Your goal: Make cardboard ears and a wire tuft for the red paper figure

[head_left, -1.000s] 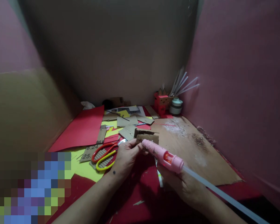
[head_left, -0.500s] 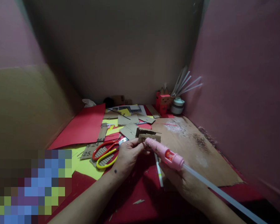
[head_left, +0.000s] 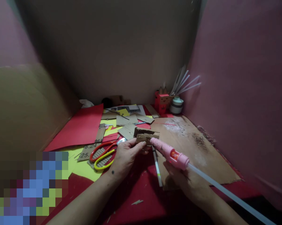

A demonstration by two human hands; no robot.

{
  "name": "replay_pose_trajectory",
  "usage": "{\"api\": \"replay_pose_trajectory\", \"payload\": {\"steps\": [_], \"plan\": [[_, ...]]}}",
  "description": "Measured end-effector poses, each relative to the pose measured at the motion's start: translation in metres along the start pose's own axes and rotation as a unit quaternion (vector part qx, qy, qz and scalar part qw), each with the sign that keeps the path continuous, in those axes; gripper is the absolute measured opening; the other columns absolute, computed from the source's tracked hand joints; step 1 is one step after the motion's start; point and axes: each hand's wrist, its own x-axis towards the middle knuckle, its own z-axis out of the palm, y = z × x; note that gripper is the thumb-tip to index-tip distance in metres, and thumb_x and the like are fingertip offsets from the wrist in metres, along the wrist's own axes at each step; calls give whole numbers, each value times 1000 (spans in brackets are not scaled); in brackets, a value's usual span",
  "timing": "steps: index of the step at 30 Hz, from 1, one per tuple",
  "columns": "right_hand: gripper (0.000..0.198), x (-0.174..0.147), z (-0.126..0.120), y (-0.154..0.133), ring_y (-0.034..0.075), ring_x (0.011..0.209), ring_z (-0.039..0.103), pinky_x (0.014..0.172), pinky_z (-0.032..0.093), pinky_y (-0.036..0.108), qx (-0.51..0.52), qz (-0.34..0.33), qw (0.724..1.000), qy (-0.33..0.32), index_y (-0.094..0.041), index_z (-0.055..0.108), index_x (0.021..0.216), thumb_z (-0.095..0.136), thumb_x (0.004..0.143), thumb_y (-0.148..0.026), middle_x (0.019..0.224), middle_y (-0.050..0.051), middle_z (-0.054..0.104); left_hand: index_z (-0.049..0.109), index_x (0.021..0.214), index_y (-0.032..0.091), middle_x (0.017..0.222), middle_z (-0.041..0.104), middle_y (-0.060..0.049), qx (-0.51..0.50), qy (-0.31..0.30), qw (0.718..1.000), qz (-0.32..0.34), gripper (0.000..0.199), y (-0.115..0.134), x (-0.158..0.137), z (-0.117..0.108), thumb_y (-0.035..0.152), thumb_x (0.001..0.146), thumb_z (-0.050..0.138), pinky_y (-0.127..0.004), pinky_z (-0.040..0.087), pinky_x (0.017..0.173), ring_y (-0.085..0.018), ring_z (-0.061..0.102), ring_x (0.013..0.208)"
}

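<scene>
My left hand (head_left: 129, 154) pinches a small folded cardboard piece (head_left: 146, 137) by its near left side. A pink hot glue gun (head_left: 170, 152) is gripped in my right hand (head_left: 178, 178), whose fingers are mostly hidden beneath it. The gun's nozzle touches or nearly touches the near edge of the cardboard; the exact contact is too small to tell. A long translucent glue stick (head_left: 225, 189) runs out of its back toward the lower right. Scissors (head_left: 104, 154) with red and yellow handles lie just left of my left hand. Below the nozzle is a white pen-like stick (head_left: 157, 167).
A large cardboard sheet (head_left: 187, 150) covers the right side of the red table. Red paper (head_left: 77, 129), yellow paper (head_left: 88, 170) and cardboard scraps (head_left: 126, 120) spread over the left and back. A red box (head_left: 163, 101), spare glue sticks (head_left: 184, 78) and a pale jar (head_left: 177, 105) stand at back right.
The glue gun's nozzle has slid slightly right along the cardboard edge, uncovering more of it. The view has shifted a little, so most things appear farther left.
</scene>
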Motion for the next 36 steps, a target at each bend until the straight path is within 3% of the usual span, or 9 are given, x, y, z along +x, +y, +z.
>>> {"api": "replay_pose_trajectory", "payload": {"steps": [4,10,23,28,33,36], "plan": [[51,-1,-1,3,28,139,33,116,23,51,-2,25,1000,-18,-30,36,145,45,96,-31,147,3,44,75,93,14,86,75,-8,-3,0,1000,1,27,0,0,-1,31,72,73,-29,55,71,-20,68,76],[50,-4,-4,4,30,132,44,114,30,53,-6,31,999,-6,-32,37,144,45,95,-30,132,1,60,75,94,15,87,76,-8,-8,5,1000,-1,28,0,0,-1,31,71,73,-29,55,70,-20,69,77],[47,-3,-8,6,28,137,36,116,25,50,26,15,999,20,-33,45,140,48,93,-31,145,-1,45,75,96,15,86,75,-7,11,1,1000,10,26,2,1,-3,28,75,71,-26,56,70,-17,68,75],[48,-6,-10,8,29,134,42,111,36,49,15,37,999,29,-37,45,140,50,92,-32,144,-3,47,75,97,15,88,75,-8,2,6,1000,7,27,1,1,-2,30,75,71,-27,56,71,-19,69,79],[50,-10,-10,9,32,131,44,113,29,55,15,66,997,38,-34,39,143,45,94,-32,144,-1,47,75,96,14,88,75,-8,-9,5,1000,7,27,-1,2,-4,29,74,73,-27,56,70,-19,69,78],[48,-7,-11,9,29,136,37,116,23,51,31,27,999,23,-31,42,142,46,94,-31,145,1,46,75,96,14,87,75,-8,-7,9,1000,6,27,0,2,-4,29,74,73,-26,56,68,-19,69,77]]}}
